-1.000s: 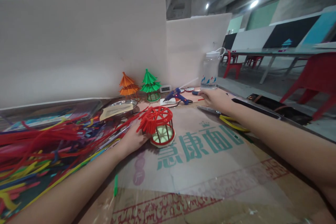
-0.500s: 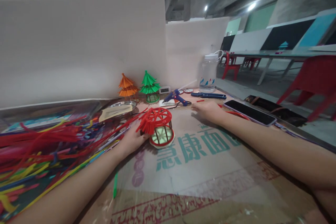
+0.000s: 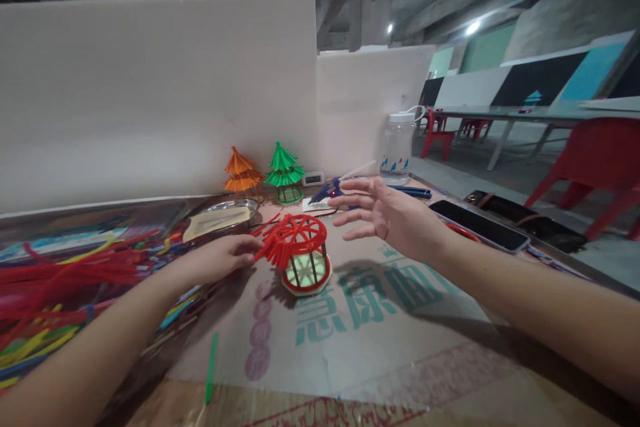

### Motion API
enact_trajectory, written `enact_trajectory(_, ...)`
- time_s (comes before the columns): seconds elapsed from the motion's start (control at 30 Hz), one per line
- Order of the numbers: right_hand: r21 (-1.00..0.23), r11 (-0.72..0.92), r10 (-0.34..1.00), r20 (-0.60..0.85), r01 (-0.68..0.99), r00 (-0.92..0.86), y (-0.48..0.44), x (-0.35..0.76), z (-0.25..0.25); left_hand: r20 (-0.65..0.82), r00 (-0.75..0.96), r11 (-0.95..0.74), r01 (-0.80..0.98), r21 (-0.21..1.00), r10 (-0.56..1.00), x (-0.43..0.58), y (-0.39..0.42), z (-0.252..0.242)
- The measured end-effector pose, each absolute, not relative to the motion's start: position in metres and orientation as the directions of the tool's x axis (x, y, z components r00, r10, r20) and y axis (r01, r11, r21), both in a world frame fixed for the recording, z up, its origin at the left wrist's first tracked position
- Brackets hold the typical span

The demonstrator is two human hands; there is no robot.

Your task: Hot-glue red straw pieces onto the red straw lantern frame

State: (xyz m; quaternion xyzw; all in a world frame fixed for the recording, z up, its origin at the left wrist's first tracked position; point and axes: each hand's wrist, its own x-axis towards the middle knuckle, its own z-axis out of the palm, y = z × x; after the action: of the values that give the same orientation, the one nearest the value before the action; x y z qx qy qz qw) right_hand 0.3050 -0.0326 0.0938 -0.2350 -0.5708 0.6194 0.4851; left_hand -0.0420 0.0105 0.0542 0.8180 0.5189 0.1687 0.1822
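Note:
A small red pavilion model (image 3: pixel 303 233) made of pipe cleaners stands upright on the cardboard, with brown posts, a pale green floor and a red fringe on its left part. Just left of that fringe is my left hand (image 3: pixel 223 259), its fingers loosely bent and apart, holding nothing I can see. Whether its fingertips touch the fringe I cannot tell. My right hand (image 3: pixel 387 213) is raised to the right of the model, fingers spread and nothing in it. Behind its fingertips lies a blue glue gun (image 3: pixel 325 192), partly hidden.
Orange (image 3: pixel 241 173) and green (image 3: pixel 284 173) models stand at the back near a metal tray (image 3: pixel 245 213). Coloured pipe cleaners (image 3: pixel 75 280) heap at left. A water jug (image 3: pixel 397 150), blue pliers (image 3: pixel 417 192) and a phone (image 3: pixel 479 225) are at right. A green strip (image 3: pixel 211 368) lies in front.
My left hand has drawn back left from the red model. My right hand has risen from the table and come left, with its fingers spreading.

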Motion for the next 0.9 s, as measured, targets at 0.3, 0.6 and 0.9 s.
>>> enact_trajectory(0.3,-0.910,0.018,0.654,0.325,-0.415,-0.683,-0.079,0.279,0.080,0.471,0.404,-0.598,0.693,0.402,0.784,0.016,-0.074,0.109)
enact_trajectory(0.6,-0.953,0.033,0.554,0.267,-0.300,-0.788,-0.100,0.268,0.072,0.580,0.542,-0.776,0.562,0.288,0.608,0.047,-0.095,0.075)
enact_trajectory(0.9,-0.860,0.506,0.837,0.508,-0.064,-0.202,-0.022,0.307,0.079,0.660,0.033,-0.479,0.715,0.509,0.751,0.000,-0.081,0.129)
